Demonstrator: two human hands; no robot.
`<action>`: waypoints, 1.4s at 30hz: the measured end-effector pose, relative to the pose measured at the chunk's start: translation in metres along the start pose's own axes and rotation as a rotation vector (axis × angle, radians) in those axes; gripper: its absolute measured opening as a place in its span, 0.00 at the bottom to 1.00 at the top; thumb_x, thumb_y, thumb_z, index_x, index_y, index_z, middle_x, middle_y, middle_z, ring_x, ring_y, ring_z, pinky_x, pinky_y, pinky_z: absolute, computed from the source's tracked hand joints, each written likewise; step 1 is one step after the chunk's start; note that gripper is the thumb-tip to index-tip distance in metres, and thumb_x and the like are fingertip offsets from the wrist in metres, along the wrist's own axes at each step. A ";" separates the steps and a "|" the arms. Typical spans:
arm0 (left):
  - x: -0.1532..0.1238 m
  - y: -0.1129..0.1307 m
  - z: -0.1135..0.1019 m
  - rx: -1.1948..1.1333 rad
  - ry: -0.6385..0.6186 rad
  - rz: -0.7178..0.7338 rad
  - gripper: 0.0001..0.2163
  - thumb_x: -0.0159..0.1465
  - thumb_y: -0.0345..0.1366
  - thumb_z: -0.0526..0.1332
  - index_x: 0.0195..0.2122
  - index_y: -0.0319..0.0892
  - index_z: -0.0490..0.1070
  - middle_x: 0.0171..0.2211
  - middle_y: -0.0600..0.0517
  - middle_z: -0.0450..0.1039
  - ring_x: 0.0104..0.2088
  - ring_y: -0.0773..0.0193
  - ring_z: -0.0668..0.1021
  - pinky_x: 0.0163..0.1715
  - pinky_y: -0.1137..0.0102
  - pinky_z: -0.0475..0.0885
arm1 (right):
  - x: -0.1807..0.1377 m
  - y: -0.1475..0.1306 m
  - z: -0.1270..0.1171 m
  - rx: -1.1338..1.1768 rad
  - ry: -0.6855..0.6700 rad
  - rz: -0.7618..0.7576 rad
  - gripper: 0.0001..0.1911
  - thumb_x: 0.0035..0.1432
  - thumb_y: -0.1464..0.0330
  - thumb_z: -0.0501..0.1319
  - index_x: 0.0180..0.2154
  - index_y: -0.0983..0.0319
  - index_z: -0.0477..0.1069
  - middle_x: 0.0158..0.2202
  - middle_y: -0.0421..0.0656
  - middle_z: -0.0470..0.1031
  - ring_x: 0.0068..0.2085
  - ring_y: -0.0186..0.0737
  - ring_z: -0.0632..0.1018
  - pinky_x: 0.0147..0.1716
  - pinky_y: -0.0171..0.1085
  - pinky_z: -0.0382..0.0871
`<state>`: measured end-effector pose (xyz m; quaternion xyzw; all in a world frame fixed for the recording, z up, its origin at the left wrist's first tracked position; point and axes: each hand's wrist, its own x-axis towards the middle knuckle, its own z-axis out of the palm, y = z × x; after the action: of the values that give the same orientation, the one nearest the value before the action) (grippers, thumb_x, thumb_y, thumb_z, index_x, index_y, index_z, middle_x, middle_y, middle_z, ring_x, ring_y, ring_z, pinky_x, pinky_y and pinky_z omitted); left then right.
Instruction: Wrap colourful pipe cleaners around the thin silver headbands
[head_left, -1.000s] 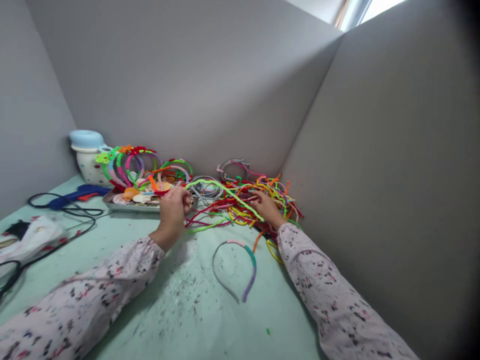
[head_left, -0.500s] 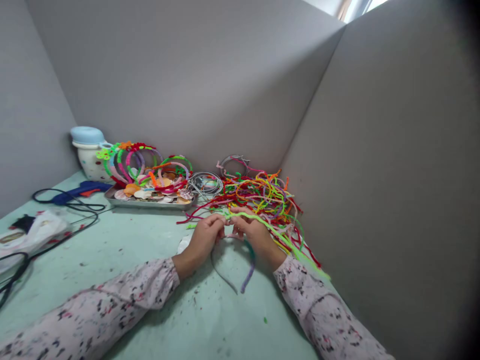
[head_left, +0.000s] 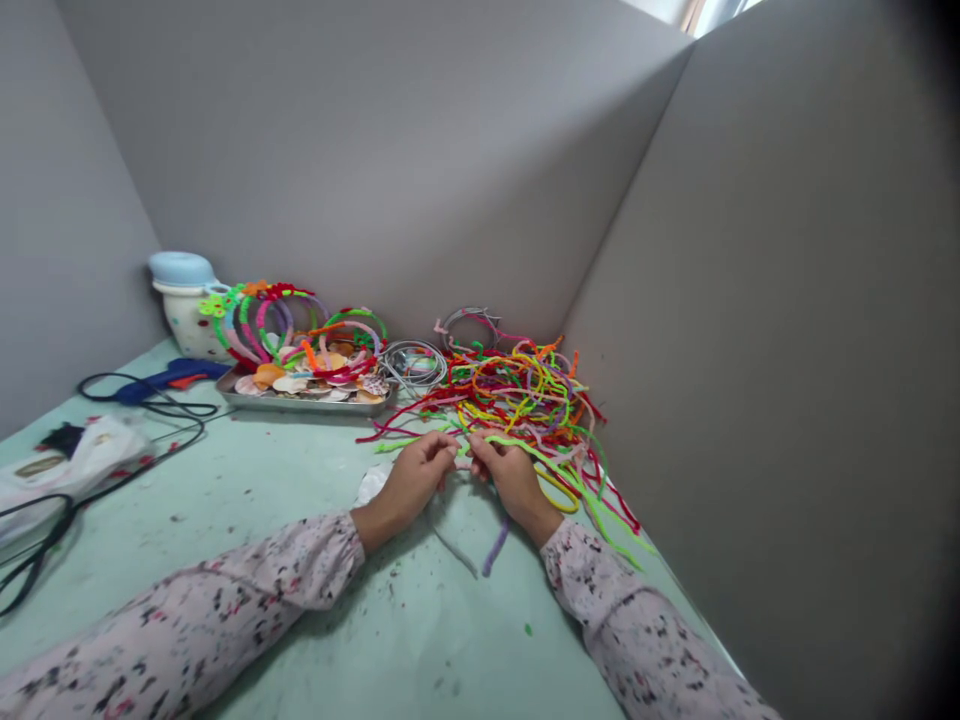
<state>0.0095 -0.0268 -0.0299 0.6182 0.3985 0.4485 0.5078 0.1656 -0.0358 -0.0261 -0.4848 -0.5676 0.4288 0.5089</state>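
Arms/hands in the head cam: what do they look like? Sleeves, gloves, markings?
Left hand and right hand are bare, no gloves. Left sleeve and right sleeve match: long, loose, pale pinkish fabric with scattered small dark, red and bluish print; cuffs look gathered at the wrists. Exact motif unclear.

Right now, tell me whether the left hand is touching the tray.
Apart. The head view shows the left hand nearer the wearer and right of the tray, with green tabletop visible between them.
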 end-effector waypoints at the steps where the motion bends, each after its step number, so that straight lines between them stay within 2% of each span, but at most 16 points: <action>1: 0.000 0.000 0.000 0.009 -0.008 -0.001 0.08 0.59 0.40 0.56 0.33 0.40 0.68 0.23 0.57 0.65 0.19 0.70 0.65 0.19 0.75 0.60 | -0.001 0.000 0.000 -0.014 -0.002 -0.005 0.16 0.56 0.55 0.59 0.33 0.62 0.71 0.19 0.36 0.69 0.21 0.32 0.67 0.24 0.33 0.61; 8: 0.000 -0.003 0.000 0.055 -0.022 0.012 0.08 0.59 0.40 0.57 0.29 0.40 0.67 0.20 0.58 0.63 0.19 0.70 0.65 0.19 0.75 0.60 | -0.002 0.002 0.000 -0.021 0.012 -0.002 0.16 0.56 0.56 0.59 0.39 0.61 0.72 0.19 0.35 0.69 0.22 0.34 0.68 0.24 0.33 0.61; 16: -0.001 -0.002 0.001 0.032 -0.082 0.011 0.07 0.58 0.39 0.56 0.29 0.41 0.67 0.20 0.59 0.62 0.18 0.70 0.65 0.19 0.75 0.59 | 0.000 0.003 0.001 -0.019 0.078 0.021 0.17 0.55 0.54 0.59 0.34 0.61 0.73 0.18 0.35 0.67 0.20 0.33 0.67 0.22 0.33 0.61; 22: 0.000 -0.004 0.001 -0.003 -0.082 -0.013 0.06 0.58 0.38 0.56 0.29 0.41 0.66 0.20 0.58 0.63 0.18 0.71 0.65 0.19 0.75 0.59 | 0.001 0.007 -0.001 0.047 0.015 -0.013 0.18 0.55 0.55 0.60 0.39 0.62 0.73 0.19 0.35 0.68 0.21 0.33 0.67 0.22 0.32 0.60; 24: 0.000 -0.005 0.002 0.001 -0.082 -0.008 0.06 0.58 0.38 0.56 0.29 0.41 0.66 0.19 0.59 0.62 0.18 0.71 0.64 0.18 0.75 0.59 | 0.001 0.006 -0.001 0.034 -0.023 -0.006 0.17 0.55 0.56 0.60 0.37 0.63 0.73 0.19 0.35 0.68 0.21 0.33 0.67 0.23 0.32 0.60; 26: 0.000 -0.005 0.002 0.016 -0.080 0.000 0.06 0.57 0.38 0.57 0.28 0.41 0.65 0.19 0.59 0.61 0.17 0.71 0.64 0.18 0.75 0.59 | 0.000 0.003 0.000 0.001 -0.028 0.002 0.16 0.55 0.56 0.60 0.30 0.63 0.73 0.18 0.36 0.68 0.21 0.33 0.67 0.23 0.33 0.60; 30: -0.002 -0.002 0.004 0.061 -0.124 0.004 0.06 0.57 0.37 0.56 0.27 0.41 0.64 0.18 0.60 0.60 0.17 0.71 0.63 0.18 0.75 0.58 | -0.002 0.000 0.000 -0.049 -0.017 0.002 0.20 0.56 0.56 0.59 0.21 0.63 0.68 0.18 0.37 0.68 0.21 0.32 0.66 0.24 0.33 0.60; 42: 0.000 0.002 0.000 0.204 -0.212 0.068 0.05 0.54 0.33 0.54 0.22 0.42 0.58 0.21 0.58 0.57 0.23 0.69 0.61 0.23 0.73 0.56 | -0.004 0.006 0.001 -0.123 -0.014 -0.054 0.19 0.56 0.57 0.59 0.19 0.62 0.65 0.17 0.36 0.65 0.21 0.32 0.64 0.23 0.32 0.58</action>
<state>0.0097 -0.0276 -0.0282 0.7237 0.3647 0.3549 0.4662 0.1650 -0.0386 -0.0324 -0.4966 -0.6093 0.3826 0.4855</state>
